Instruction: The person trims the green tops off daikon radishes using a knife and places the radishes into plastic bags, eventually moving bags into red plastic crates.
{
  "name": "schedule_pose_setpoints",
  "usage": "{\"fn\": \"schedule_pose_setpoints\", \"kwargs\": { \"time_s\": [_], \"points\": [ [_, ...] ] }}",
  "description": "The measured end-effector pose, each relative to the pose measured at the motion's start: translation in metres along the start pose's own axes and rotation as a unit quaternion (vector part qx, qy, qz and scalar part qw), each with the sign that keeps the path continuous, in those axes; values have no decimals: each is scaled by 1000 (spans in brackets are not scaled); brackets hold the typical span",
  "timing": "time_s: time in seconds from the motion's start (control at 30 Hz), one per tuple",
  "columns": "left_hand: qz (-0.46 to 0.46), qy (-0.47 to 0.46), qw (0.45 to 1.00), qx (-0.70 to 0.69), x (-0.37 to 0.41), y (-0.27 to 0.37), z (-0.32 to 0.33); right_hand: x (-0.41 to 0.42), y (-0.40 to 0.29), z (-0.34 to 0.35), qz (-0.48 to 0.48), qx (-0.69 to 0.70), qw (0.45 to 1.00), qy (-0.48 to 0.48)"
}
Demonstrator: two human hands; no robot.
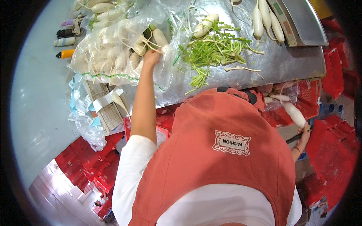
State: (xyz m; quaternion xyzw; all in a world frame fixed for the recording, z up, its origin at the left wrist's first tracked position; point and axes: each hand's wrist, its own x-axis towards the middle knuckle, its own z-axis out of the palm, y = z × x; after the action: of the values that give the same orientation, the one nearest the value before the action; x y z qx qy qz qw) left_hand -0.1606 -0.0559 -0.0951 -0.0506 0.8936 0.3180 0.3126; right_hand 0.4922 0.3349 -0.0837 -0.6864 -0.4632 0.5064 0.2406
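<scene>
My left hand [152, 58] reaches into a clear plastic bag [99, 56] with a green edge line, among several white radishes. Its fingers are at the thin roots, beside a radish [160, 38] with a green stub; whether they grip anything is unclear. Off to the right, low beside the table, my right hand [304, 134] holds a white radish [294, 114] by its green-stubbed end. A dark, narrow thing [294, 138] shows at that hand, its kind unclear. Cut green radish leaves [217, 52] lie in a heap on the metal table [282, 62], with another radish [206, 26] behind them.
A weighing scale [305, 22] with a metal pan stands at the back right, several radishes [265, 17] beside it. Red plastic crates [331, 152] surround the table's right and lower sides. Crumpled plastic [96, 141] and a bundle of printed cards [110, 113] lie left.
</scene>
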Motion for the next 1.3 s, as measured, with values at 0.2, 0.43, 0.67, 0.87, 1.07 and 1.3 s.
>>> {"fn": "schedule_pose_setpoints", "kwargs": {
  "time_s": [0.2,0.43,0.67,0.87,1.07,1.3],
  "points": [
    [-1,168,981,92,26,11,46,79,140,87,139,-2,990,31],
    [62,54,990,-114,-77,49,-4,94,174,127,25,-138,957,255],
    [267,68,947,-166,-222,61,17,-20,-94,210,-183,138,971,-64],
    [332,19,915,-229,-265,97,31,-181,-191,301,-216,160,828,-493],
    [341,-97,924,-140,-223,63,39,-187,-190,321,-162,-36,877,-451],
    [155,-21,897,-414,-140,-5,75,-247,-18,269,87,114,864,-483]
  ]
}}
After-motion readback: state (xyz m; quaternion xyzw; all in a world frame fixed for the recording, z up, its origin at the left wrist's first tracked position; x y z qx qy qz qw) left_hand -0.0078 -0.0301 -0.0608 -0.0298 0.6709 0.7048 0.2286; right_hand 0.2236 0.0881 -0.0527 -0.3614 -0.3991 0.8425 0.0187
